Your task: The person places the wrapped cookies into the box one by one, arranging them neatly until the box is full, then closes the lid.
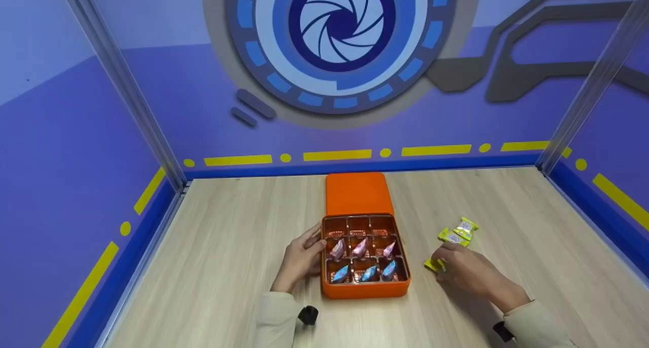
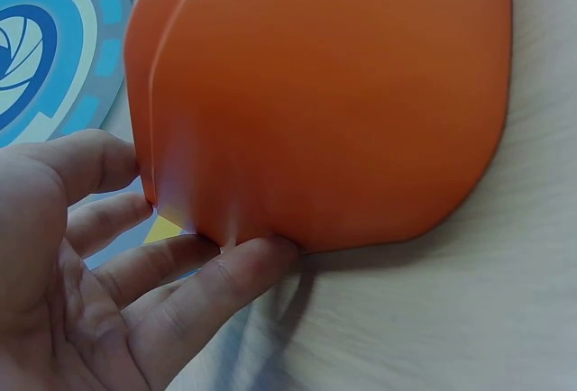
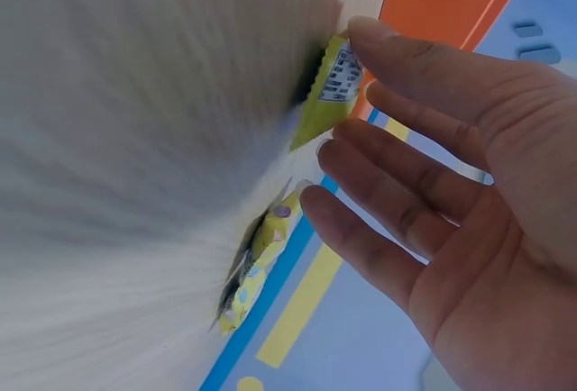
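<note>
An orange box (image 1: 365, 290) stands on the table, with a clear divided insert inside. Pink wrapped candies (image 1: 360, 247) stand in its middle row and blue wrapped candies (image 1: 368, 273) in the front row; the back row holds none. My left hand (image 1: 298, 261) grips the box's left side, thumb at the rim and fingers along the outer wall (image 2: 325, 121). To the right of the box, my right hand (image 1: 469, 273) pinches a yellow wrapped candy (image 3: 329, 94) between thumb and fingers, low over the table. Two more yellow candies (image 1: 465, 228) lie just beyond that hand.
An orange lid (image 1: 357, 193) lies flat behind the box, close to the back wall. Blue and purple panels (image 1: 324, 135) with yellow marks enclose the wooden table (image 1: 243, 221) at the back and both sides.
</note>
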`<control>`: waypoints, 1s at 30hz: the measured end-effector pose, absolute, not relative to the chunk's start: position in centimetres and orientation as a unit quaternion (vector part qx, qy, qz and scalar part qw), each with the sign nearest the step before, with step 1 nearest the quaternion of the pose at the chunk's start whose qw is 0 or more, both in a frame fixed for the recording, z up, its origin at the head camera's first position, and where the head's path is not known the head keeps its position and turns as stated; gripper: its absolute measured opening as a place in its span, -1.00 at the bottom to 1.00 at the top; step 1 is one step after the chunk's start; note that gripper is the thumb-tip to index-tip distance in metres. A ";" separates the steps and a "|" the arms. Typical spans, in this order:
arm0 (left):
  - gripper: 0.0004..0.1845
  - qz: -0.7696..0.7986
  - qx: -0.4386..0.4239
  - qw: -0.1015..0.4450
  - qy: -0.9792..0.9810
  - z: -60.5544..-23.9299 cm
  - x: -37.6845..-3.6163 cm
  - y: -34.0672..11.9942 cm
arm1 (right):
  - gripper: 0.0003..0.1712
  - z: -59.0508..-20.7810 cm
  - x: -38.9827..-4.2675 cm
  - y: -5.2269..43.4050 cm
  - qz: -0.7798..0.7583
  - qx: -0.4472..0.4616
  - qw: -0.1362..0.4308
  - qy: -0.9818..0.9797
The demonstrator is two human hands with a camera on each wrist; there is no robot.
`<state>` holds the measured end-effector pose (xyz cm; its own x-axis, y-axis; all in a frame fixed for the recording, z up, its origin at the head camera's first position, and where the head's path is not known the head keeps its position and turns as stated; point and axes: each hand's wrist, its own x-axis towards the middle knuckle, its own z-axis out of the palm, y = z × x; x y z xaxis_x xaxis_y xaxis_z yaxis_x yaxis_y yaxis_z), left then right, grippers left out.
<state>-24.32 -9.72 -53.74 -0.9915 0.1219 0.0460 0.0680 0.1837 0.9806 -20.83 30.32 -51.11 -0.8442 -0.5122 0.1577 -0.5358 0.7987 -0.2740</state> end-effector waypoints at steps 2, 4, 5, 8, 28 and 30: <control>-0.40 0.639 0.063 0.020 0.766 -53.8 -24.4 -9.7 | -0.68 -51.2 -20.8 30.4 0.164 0.285 0.043 -0.944; -0.41 0.641 0.063 0.022 0.765 -53.9 -24.5 -9.7 | -0.68 -51.4 -20.9 30.4 0.172 0.294 0.047 -0.939; -0.41 0.640 0.062 0.023 0.765 -53.9 -24.5 -9.8 | -0.68 -51.4 -20.9 30.5 0.175 0.297 0.047 -0.937; -0.41 0.639 0.061 0.025 0.766 -54.0 -24.6 -9.8 | -0.68 -51.5 -21.0 30.5 0.180 0.301 0.047 -0.935; -0.41 0.640 0.068 0.026 0.765 -53.9 -24.5 -9.8 | -0.68 -51.9 -21.0 30.8 0.224 0.247 0.035 -0.942; -0.41 0.639 0.069 0.025 0.765 -53.8 -24.4 -9.8 | -0.68 -51.8 -21.0 31.0 0.223 0.248 0.037 -0.942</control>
